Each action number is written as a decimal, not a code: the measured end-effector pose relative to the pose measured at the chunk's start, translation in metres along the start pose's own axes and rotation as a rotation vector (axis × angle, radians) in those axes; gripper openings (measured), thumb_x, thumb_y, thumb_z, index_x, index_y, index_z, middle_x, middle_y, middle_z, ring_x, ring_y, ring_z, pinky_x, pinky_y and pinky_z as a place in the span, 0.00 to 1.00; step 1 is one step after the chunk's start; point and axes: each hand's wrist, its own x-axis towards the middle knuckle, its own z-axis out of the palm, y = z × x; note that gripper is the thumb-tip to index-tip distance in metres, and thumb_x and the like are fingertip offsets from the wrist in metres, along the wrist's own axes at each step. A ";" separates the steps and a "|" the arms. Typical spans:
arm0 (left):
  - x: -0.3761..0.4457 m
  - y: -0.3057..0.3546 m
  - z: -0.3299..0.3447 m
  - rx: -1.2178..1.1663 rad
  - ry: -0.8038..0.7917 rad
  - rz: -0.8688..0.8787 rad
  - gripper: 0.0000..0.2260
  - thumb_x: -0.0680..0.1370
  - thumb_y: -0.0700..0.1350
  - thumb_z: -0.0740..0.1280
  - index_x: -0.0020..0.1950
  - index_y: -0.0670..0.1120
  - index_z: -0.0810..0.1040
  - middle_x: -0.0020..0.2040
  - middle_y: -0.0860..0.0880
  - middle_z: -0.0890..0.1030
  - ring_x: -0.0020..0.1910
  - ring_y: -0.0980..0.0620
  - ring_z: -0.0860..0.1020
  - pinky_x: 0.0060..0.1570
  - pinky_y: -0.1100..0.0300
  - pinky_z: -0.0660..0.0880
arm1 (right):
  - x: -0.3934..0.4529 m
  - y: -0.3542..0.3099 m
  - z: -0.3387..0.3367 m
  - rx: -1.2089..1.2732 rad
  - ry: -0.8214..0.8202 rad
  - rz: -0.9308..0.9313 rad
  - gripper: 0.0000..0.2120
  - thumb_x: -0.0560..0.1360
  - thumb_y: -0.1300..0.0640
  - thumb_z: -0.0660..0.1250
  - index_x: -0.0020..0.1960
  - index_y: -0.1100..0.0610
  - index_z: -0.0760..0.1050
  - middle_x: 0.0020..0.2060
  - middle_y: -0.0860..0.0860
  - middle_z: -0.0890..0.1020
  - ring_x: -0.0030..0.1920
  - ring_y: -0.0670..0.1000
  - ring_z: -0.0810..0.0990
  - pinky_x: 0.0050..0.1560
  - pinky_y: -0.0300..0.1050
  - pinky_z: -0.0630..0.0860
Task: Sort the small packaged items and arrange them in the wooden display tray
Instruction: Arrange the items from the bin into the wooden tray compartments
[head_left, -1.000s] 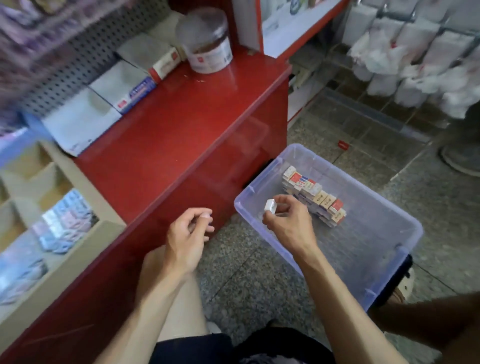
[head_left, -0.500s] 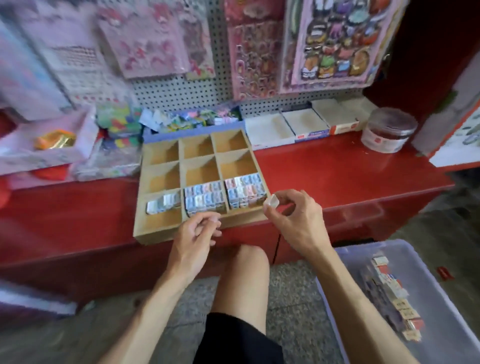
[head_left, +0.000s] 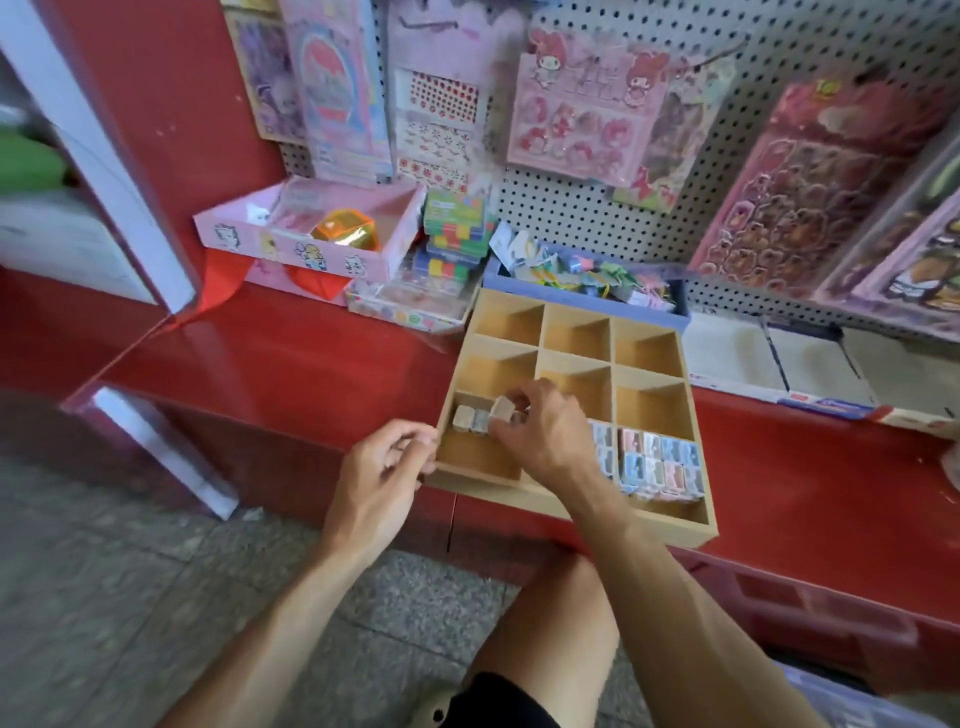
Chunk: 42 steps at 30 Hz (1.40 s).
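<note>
A wooden display tray (head_left: 608, 364) with nine compartments sits on the red counter. My right hand (head_left: 540, 431) reaches into its front left compartment and pinches a small pale packet (head_left: 503, 406), set against a short row of like packets (head_left: 470, 419) there. The front right compartment is packed with small blue and pink packets (head_left: 660, 462); the front middle one also holds some, mostly hidden by my right hand. My left hand (head_left: 379, 467) hovers at the tray's front left corner with fingers loosely curled, and I cannot make out anything in it.
Behind the tray stand a blue box of small trinkets (head_left: 587, 275), a pink box (head_left: 311, 234), stacked colourful packs (head_left: 457, 228) and white boxes (head_left: 779, 364). Sticker sheets hang on the pegboard (head_left: 571, 208). A clear plastic bin's corner (head_left: 831, 696) shows at lower right.
My view swung from the plastic bin on the floor to the counter. My right hand carried the small packet from the bin into the tray's front left compartment; my left hand moved to the tray's corner.
</note>
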 end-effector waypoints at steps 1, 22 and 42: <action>0.002 -0.003 -0.005 -0.001 0.018 -0.010 0.09 0.81 0.40 0.64 0.47 0.53 0.80 0.41 0.51 0.84 0.40 0.57 0.82 0.39 0.61 0.78 | 0.006 -0.003 0.007 -0.030 -0.020 -0.013 0.15 0.73 0.53 0.72 0.58 0.57 0.81 0.55 0.55 0.82 0.55 0.57 0.81 0.53 0.49 0.78; 0.010 -0.006 -0.004 0.028 0.021 -0.036 0.07 0.81 0.43 0.64 0.49 0.54 0.80 0.44 0.54 0.84 0.42 0.59 0.82 0.46 0.49 0.81 | 0.010 0.008 0.023 -0.261 0.100 -0.179 0.15 0.71 0.51 0.74 0.53 0.59 0.83 0.49 0.58 0.81 0.53 0.62 0.76 0.50 0.55 0.73; -0.087 0.038 0.159 0.044 -0.513 0.112 0.08 0.80 0.43 0.65 0.46 0.55 0.81 0.44 0.56 0.83 0.47 0.54 0.81 0.50 0.50 0.78 | -0.181 0.127 -0.116 0.436 0.696 0.472 0.09 0.78 0.54 0.68 0.57 0.56 0.80 0.47 0.49 0.83 0.48 0.48 0.79 0.51 0.39 0.69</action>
